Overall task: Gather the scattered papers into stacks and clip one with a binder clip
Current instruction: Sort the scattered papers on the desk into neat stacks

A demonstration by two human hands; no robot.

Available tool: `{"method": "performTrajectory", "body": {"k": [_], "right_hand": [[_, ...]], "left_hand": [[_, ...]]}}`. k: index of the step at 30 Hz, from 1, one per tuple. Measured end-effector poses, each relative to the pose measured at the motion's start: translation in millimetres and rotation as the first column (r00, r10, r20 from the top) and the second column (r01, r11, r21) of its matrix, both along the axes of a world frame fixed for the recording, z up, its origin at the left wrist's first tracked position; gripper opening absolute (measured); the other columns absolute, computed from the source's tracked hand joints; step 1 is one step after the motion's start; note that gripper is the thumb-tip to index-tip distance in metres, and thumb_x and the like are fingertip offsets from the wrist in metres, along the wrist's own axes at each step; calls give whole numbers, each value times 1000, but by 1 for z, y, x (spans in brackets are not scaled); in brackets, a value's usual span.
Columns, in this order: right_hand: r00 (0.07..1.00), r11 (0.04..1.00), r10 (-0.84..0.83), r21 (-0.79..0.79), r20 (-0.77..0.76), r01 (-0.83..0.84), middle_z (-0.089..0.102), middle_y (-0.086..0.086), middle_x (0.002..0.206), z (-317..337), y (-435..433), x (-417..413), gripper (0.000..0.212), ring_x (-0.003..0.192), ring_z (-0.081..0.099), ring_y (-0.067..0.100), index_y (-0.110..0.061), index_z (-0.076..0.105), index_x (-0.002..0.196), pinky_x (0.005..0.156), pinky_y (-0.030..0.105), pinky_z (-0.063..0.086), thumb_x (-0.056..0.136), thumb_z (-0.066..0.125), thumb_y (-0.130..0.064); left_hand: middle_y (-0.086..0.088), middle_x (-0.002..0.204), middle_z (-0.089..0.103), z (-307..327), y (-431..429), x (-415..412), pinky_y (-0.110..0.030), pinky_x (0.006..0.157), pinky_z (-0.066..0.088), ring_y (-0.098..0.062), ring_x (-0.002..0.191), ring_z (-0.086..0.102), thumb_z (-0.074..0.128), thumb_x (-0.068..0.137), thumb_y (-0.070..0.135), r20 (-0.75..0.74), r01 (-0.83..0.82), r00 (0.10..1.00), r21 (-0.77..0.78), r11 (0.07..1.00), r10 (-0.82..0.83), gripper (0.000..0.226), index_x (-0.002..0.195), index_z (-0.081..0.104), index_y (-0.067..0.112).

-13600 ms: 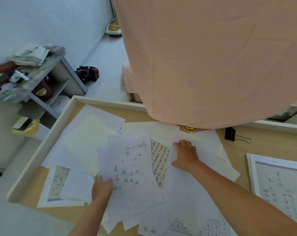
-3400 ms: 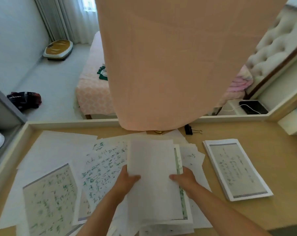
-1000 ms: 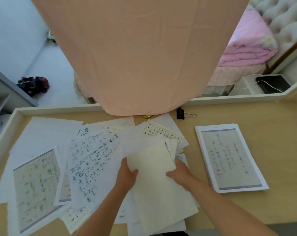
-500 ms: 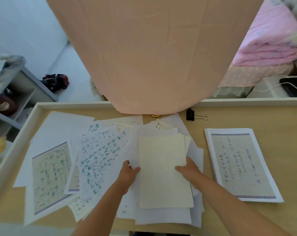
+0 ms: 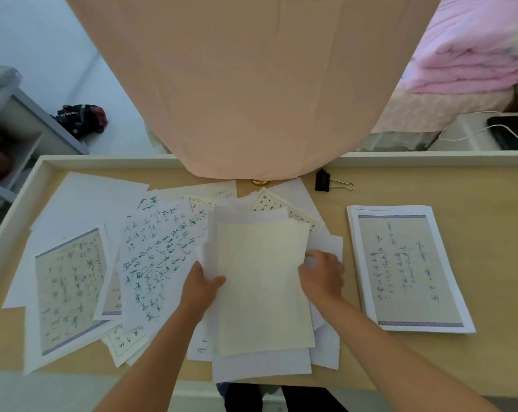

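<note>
Gripping the cream-topped bundle (image 5: 263, 289) on the surface (image 5: 489, 263), the left hand (image 5: 202, 285) pinches its left edge, thumb on top; the right hand (image 5: 321, 276) seems to curl round the right edge. Loose sheets (image 5: 150, 254) lie left, a squared stack (image 5: 406, 269) right, the binder clip (image 5: 323, 180) by the far rim

1. A bundle (image 5: 263, 292) of white sheets, topped by a blank cream sheet, lay roughly squared at the middle of the desk's (image 5: 489, 233) near edge. The left hand (image 5: 199, 288) gripped its left side and the right hand (image 5: 323, 278) its right side.
2. Loose sheets (image 5: 159, 257) with green handwriting overlapped in a fan across the desk's left half.
3. A squared stack (image 5: 406, 269), topped by a bordered handwritten page, lay flat toward the right edge, apart from the bundle.
4. A black binder clip (image 5: 323, 180) lay by the far edge, its wire handles pointing right.
</note>
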State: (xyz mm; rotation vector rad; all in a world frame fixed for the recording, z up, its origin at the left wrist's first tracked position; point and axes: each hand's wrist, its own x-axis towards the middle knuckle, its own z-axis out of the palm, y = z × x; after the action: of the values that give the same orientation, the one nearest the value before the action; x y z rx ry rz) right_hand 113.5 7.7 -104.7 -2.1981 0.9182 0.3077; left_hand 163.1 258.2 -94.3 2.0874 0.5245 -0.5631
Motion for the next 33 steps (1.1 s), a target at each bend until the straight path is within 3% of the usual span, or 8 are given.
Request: {"method": "performTrajectory", "body": {"k": [6,12,16,21,24,26,30,33], "right_hand": [[900,855,-433,289,-62,431,41,8,147,-4,-38,-4,76,118,56,34,-23,28,152,83,39,56,84,60,-10],[950,969,-237,23,-201,247,34,8,143,-4,-41,0,47,127,33,31,-31,55,132,98,46,46,87,56,-18],[917,912,-380,121,-119,393,25,7,147,-6,-31,1,68,128,34,33,-24,37,145,93,47,51,83,59,-7],[894,823,-440,364,-77,436,44,6,144,-11,-42,-2,76,114,59,28,-19,26,154,79,33,55,86,56,-3],[942,853,-316,400,-116,336,62,0,112,-12,-50,-3,31,89,63,21,-18,63,116,62,26,47,89,54,-6],[973,896,-193,382,-124,226,61,-4,90,-9,-53,-2,19,86,58,20,-27,66,82,65,26,40,86,54,-13],[991,993,-35,111,-126,50,40,0,132,-4,-47,-4,41,126,33,27,-39,57,124,93,37,41,85,57,-25],[979,952,-202,229,-29,203,23,2,150,-1,-38,-2,72,136,24,29,-35,36,146,101,42,44,81,62,-16]], "left_hand": [[-8,117,63,0,-7,5,-43,90,53,-27,103,62,72,87,35,-97,127,987,6,992,-126,48,122,51,11],[-7,98,63,-1,-41,0,-39,82,51,-31,95,62,66,89,18,-62,265,964,161,951,-258,24,107,57,5],[-9,108,59,-4,-63,-4,-40,94,45,-33,106,56,70,83,35,-60,384,921,317,867,-386,39,108,58,7],[-9,120,54,-8,-71,-5,-51,95,48,-35,113,54,75,74,41,-69,268,963,212,940,-259,67,127,45,15],[-8,119,55,-7,-73,-3,-45,94,49,-32,110,56,75,81,31,-54,260,966,205,944,-254,56,123,44,11],[-6,119,54,-6,-75,-3,-40,92,49,-30,110,56,74,84,26,-75,231,972,161,960,-221,55,125,41,10],[-10,132,47,-9,-78,-9,-45,103,42,-33,123,44,74,83,30,-71,271,963,242,932,-261,55,123,42,10],[-13,148,32,-17,-78,-19,-42,112,26,-35,136,28,74,81,36,-24,336,934,401,852,-357,72,135,40,4]]}}
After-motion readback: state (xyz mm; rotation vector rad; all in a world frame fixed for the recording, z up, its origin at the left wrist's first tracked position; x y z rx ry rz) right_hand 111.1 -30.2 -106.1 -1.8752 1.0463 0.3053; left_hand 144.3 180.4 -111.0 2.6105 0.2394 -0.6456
